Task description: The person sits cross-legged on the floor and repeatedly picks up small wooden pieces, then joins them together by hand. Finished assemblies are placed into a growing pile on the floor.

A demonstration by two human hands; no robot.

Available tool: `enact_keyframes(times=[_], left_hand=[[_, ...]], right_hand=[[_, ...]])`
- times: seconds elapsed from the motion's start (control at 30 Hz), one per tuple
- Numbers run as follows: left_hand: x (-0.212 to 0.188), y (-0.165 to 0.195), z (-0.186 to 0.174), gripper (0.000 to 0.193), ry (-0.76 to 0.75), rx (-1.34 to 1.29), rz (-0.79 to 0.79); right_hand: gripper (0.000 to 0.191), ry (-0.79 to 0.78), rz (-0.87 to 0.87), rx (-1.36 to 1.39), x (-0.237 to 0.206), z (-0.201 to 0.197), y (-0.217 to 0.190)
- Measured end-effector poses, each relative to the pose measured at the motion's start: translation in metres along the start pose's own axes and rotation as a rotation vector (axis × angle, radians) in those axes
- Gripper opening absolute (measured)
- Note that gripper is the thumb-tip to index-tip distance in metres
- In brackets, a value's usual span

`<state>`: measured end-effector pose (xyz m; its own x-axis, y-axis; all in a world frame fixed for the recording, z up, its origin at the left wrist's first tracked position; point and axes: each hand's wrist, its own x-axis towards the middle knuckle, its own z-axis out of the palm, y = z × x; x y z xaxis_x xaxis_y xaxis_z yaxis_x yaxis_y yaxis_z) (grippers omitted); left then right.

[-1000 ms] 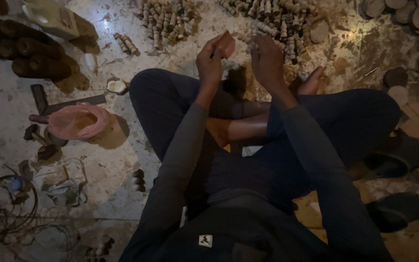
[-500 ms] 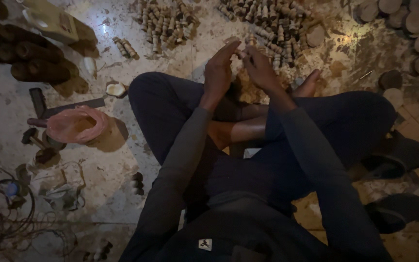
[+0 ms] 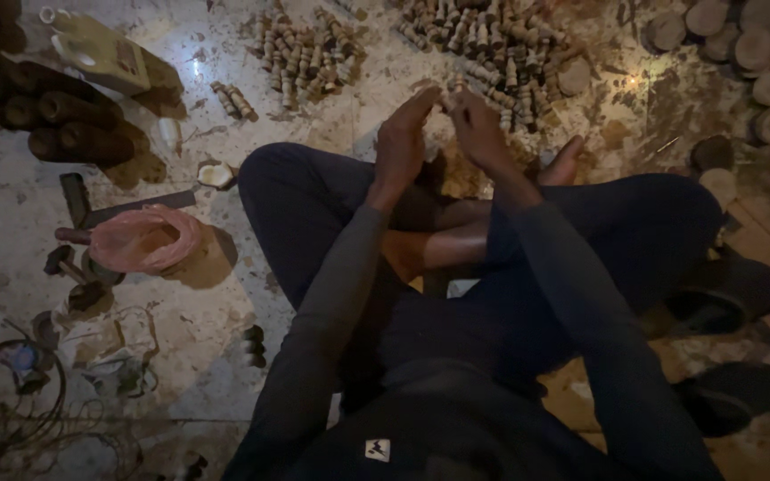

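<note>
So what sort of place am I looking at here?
Probably a small floor-level woodturning workshop. Heaps of small turned wooden pieces lie on the stained floor, round wooden discs are piled at one side, and hand tools sit beside a pink bag. Both hands work one small piece.

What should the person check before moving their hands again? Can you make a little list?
1. Left hand and right hand in plain view: ok, both raised together above the crossed legs.
2. Small wooden piece pinched at the fingertips: cannot tell how firmly, as it is dim and mostly hidden.
3. Pile of small wooden pieces close ahead of the hands: ok.
4. Second, smaller pile ahead to the left: ok.
5. Pink bag and dark tools beside the left knee: ok, lying apart from the hands.
6. Light on the floor: not ok, much is in shadow.
</note>
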<state>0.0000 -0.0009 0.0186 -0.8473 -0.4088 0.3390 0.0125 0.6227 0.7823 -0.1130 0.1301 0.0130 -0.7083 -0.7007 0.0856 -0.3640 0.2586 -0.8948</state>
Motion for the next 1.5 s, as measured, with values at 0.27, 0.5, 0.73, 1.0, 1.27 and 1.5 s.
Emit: enact_keyframes(times=[0.27,0.5,0.73,1.0,1.27,1.5], left_hand=[[-0.007,-0.008,0.001,0.04,-0.037,-0.072,-0.015],[-0.008,-0.014,0.008,0.038,-0.005,-0.03,0.006],[-0.007,-0.003,0.005,0.042,0.064,-0.101,-0.043],[0.002,-0.006,-0.003,0.043,0.149,-0.314,-0.19],[0.004,-0.012,0.0,0.04,0.107,-0.269,-0.26],[0.003,-0.011,-0.002,0.038,0.061,-0.256,-0.311]], right_hand=[[0.029,-0.023,0.127,0.002,0.0,0.002,0.017],[0.03,0.036,0.072,0.047,0.005,0.005,0.017],[0.028,0.037,0.11,0.372,0.005,-0.012,0.003],[0.023,0.018,0.025,0.35,0.005,-0.009,-0.005],[0.02,0.106,-0.197,-0.024,0.0,0.002,-0.001],[0.014,0.166,-0.138,-0.076,0.0,0.002,-0.003]])
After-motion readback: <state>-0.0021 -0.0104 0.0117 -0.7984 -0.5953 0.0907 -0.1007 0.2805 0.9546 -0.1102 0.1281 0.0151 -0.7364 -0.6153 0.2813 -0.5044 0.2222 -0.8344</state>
